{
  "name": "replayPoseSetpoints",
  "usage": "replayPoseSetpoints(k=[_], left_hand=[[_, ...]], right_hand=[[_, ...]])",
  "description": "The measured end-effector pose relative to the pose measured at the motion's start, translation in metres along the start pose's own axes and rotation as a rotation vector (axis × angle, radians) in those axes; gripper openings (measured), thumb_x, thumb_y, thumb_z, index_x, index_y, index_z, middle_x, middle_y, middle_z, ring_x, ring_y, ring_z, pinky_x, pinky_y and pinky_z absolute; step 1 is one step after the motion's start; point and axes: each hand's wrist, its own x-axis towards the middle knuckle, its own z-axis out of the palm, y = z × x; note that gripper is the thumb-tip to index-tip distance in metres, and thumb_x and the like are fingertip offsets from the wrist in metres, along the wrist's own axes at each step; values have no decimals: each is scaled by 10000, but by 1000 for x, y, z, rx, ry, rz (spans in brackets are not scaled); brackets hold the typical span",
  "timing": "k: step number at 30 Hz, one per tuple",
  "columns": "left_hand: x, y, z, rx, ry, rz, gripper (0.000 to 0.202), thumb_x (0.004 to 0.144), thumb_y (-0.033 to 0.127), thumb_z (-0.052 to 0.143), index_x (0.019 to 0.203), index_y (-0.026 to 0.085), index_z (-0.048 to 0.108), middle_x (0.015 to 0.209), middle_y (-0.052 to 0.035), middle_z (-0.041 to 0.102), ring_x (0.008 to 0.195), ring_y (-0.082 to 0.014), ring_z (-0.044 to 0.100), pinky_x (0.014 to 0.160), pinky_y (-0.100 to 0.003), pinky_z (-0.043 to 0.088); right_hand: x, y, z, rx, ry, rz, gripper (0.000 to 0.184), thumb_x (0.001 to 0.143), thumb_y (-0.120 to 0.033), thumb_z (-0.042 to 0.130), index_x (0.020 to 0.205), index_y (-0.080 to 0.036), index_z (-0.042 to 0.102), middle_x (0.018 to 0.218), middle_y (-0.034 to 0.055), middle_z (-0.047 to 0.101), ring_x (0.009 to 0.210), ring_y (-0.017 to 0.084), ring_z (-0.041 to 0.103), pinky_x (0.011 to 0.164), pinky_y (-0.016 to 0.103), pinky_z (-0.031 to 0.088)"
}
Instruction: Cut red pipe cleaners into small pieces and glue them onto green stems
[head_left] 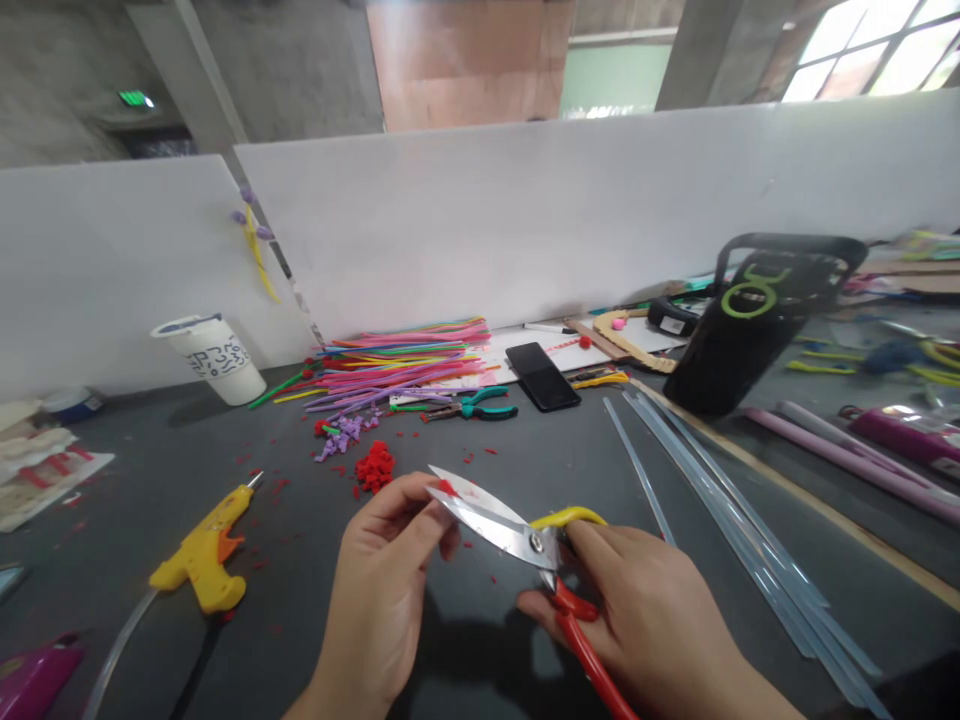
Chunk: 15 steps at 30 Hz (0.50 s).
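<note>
My right hand (645, 610) is closed round the yellow and red handles of a pair of scissors (495, 525), whose steel blades point left and stand slightly apart. My left hand (382, 570) pinches a small red piece (448, 488) right at the blade tips. A heap of red cut bits (375, 466) and some purple bits (341, 435) lie on the dark table just beyond my hands.
A yellow glue gun (202, 555) lies at the left, a white cup (214, 358) behind it. Coloured pipe cleaners (405, 365), green-handled pliers (480, 405) and a black phone (541, 375) sit mid-table. Clear glue sticks (720, 500) and a black speaker (750, 335) are at the right.
</note>
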Motion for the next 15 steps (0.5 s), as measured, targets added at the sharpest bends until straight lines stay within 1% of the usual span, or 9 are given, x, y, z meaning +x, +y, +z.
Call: replayPoseSetpoints(k=[8, 15], left_hand=[[-2, -1, -1, -12, -11, -8, 11, 672, 195, 680, 674, 190, 670, 637, 30, 611, 562, -66, 499, 540, -160, 416], [-2, -2, -1, -15, -5, 6, 24, 680, 189, 678, 692, 172, 666, 661, 17, 623, 574, -69, 510, 544, -161, 424]], right_hand=[[-2, 2, 2, -43, 23, -15, 452, 748, -627, 456, 635, -194, 518, 551, 22, 581, 503, 189, 558, 503, 274, 310], [-1, 1, 4, -43, 39, -27, 438, 769, -606, 444, 633, -197, 518, 541, 12, 576, 486, 186, 554, 494, 274, 300]])
